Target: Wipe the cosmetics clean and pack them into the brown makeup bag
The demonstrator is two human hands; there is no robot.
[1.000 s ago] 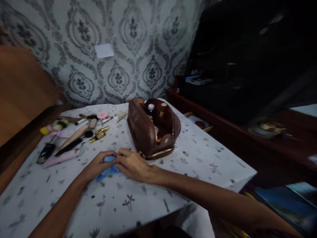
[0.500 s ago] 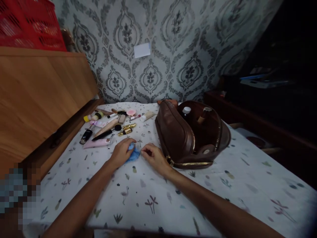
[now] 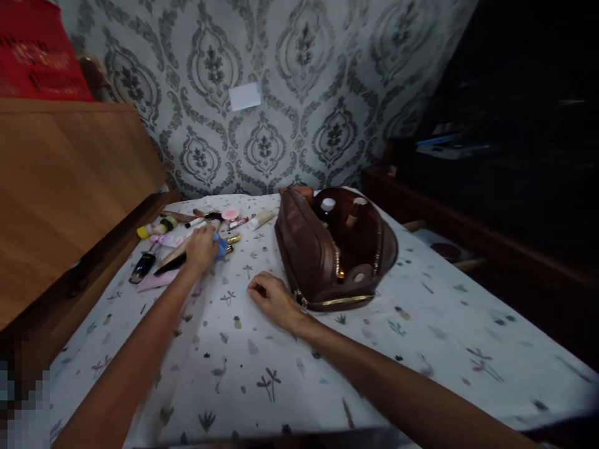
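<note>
My left hand (image 3: 202,248) reaches over the cosmetics, its fingers closed on a crumpled blue cloth (image 3: 223,247). Gold lipstick tubes (image 3: 233,238) lie right beside the cloth, partly covered by it. Under and around that hand are a black-handled brush (image 3: 169,264), a pink tube (image 3: 158,280) and a dark bottle (image 3: 143,267). My right hand (image 3: 272,300) rests on the tablecloth with fingers curled together, and nothing shows in them. Just right of it stands an open brown bag (image 3: 306,249); a white-capped bottle (image 3: 327,206) and another capped bottle (image 3: 357,211) show inside.
Farther back lie a pink compact (image 3: 231,214), a cream tube (image 3: 261,219) and a yellow-ended item (image 3: 144,232). A wooden cabinet (image 3: 75,181) borders the left side, with a red basket (image 3: 42,53) on top. Dark furniture (image 3: 421,218) edges the table's right.
My left hand has moved forward and left with the blue cloth, from bare tablecloth to the cosmetics. My right hand stays near the bag. The view has shifted right.
</note>
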